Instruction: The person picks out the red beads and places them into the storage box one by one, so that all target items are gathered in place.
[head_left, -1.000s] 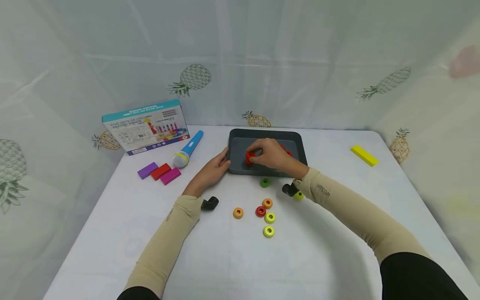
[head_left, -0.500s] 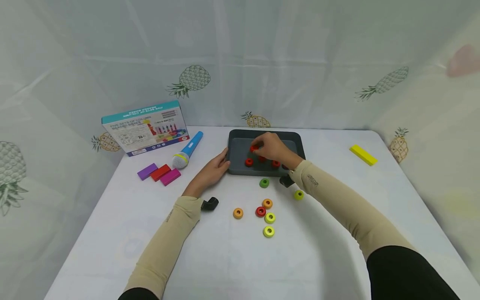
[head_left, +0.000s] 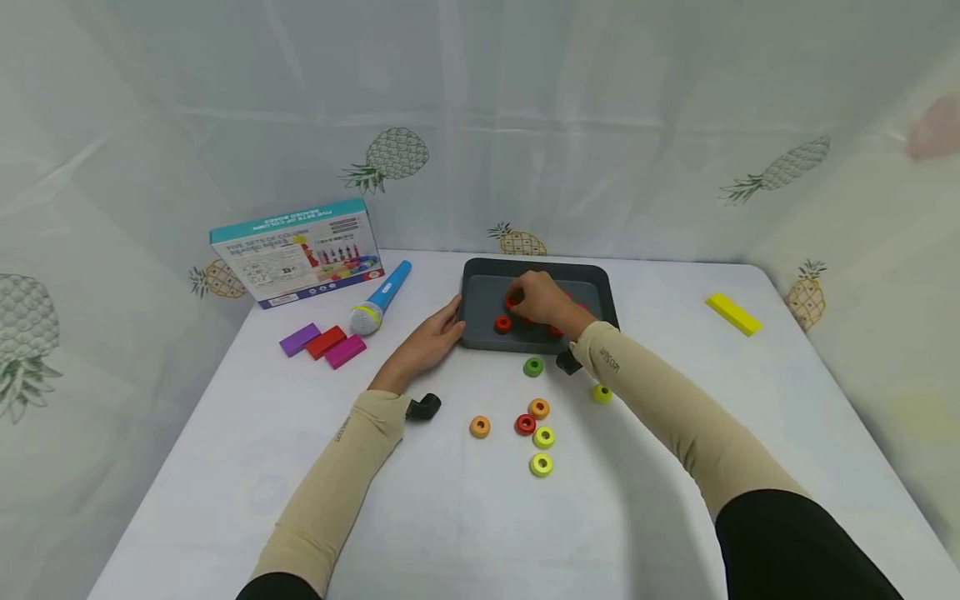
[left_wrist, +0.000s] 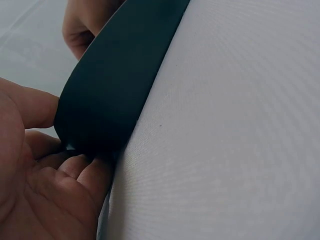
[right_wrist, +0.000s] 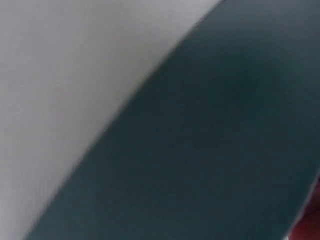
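Both hands work at the dark grey rectangular plastic tray (head_left: 592, 279) on the white cloth-covered surface (head_left: 450, 517). Head view: the left hand (head_left: 427, 342) rests against the tray's left wall, fingers relaxed and straight along it. The right hand (head_left: 542, 298) sits inside the tray with fingers curled down over a small red ring (head_left: 513, 301); whether it grips that ring cannot be told. A second red ring (head_left: 502, 324) lies in the tray just left of the right hand, and further red pieces show at the hand's near side. On the surface near the tray's front edge lie a green ring (head_left: 533, 366) and a yellow-green ring (head_left: 602, 392). Nearer the person sits a loose cluster: an orange ring (head_left: 479, 427), a red ring with a dark hole (head_left: 525, 424), a second orange ring (head_left: 538, 408), and two yellow-green rings (head_left: 543, 437) (head_left: 540, 464). Well to the left are a blue toy microphone (head_left: 379, 297), three flat blocks in purple, red and magenta (head_left: 324, 342), and a printed cardboard box (head_left: 298, 252). A yellow flat block (head_left: 733, 314) lies far right.

Left wrist view: the left hand (left_wrist: 40, 165) touches the tray's corner (left_wrist: 115, 90), thumb on one side, fingers beneath the rim.

Right wrist view: only the tray floor (right_wrist: 210, 150) and the surface (right_wrist: 60, 65) show, blurred.
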